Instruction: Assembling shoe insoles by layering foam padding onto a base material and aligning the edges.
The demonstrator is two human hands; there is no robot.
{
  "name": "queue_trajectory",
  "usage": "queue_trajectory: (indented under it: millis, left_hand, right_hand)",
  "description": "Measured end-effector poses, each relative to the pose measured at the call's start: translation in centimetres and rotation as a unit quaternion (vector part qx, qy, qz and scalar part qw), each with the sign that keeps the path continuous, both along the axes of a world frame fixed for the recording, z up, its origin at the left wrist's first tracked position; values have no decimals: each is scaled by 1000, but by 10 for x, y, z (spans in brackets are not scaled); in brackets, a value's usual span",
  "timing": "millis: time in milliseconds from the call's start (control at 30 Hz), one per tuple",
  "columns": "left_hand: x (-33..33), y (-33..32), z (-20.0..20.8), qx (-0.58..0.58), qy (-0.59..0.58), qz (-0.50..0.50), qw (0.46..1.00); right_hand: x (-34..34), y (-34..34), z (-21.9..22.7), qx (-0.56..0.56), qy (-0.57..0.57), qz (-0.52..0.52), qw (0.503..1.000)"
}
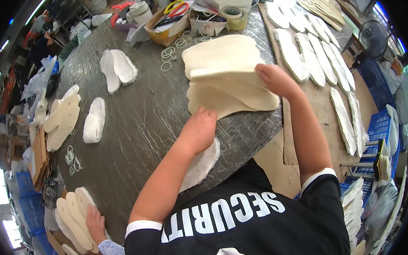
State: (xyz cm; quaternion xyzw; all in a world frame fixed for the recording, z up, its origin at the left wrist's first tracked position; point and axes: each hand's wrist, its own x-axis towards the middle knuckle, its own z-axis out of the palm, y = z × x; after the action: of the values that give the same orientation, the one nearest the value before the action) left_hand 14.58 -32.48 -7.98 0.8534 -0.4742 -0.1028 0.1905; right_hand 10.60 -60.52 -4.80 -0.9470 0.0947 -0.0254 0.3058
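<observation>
Cream insoles — right hand gripping, left hand on near edge.

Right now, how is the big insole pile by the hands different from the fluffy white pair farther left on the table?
The insole pile is cream; the fluffy pair is whiter.
The pile has smooth-looking edges; the pair has a fuzzy edge.
The pile is touched by the left hand and right hand; no hand touches the pair.
Both are foot-shaped pieces on the dark table.
</observation>
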Motion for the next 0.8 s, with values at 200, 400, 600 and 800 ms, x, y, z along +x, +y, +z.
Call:
queue_trajectory:
  millis: [200, 400, 600, 800]
  left_hand:
    - [25, -4, -9, -148, 154, 187, 959]
    - [26, -20, -19, -189, -143, -33, 971]
    - [35, -21, -25, -54, -62, -39, 996]
    - [39, -22, -17, -252, -104, 39, 961]
  right_hand:
    - [21, -22, 14, 34, 106, 20, 994]
    - [55, 1, 25, -15, 132, 107, 985]
    - [49, -1, 52, -235, -11, 6, 972]
    - [44, -5, 57, -87, 23, 146, 985]
